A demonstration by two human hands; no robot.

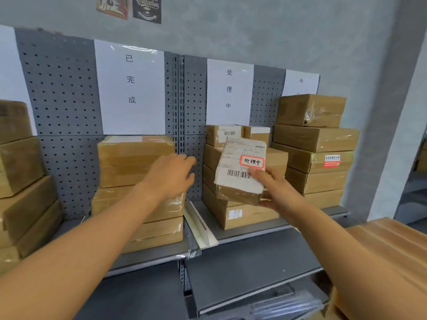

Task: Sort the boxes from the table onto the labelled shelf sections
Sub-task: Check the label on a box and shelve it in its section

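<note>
The right hand [275,192] holds a small taped cardboard box [240,172] up in front of the shelf, thumb pressed on its white shipping label beside the barcode and fingers curled underneath. A red-bordered sticker [252,161] on the label reads 处理中, the same characters as the paper sign [229,92] over the middle section, where a stack of boxes [233,204] sits directly behind the held one. The left hand [172,175] reaches forward empty, fingers loosely spread, between that stack and the pile under the 已完成 sign [130,88]. Held one-handed, the box is probably light and stiff; its tape wrap looks slick, so taking it by the two opposite side faces, or keeping the fingers underneath, seems safer than pinching the label.
</note>
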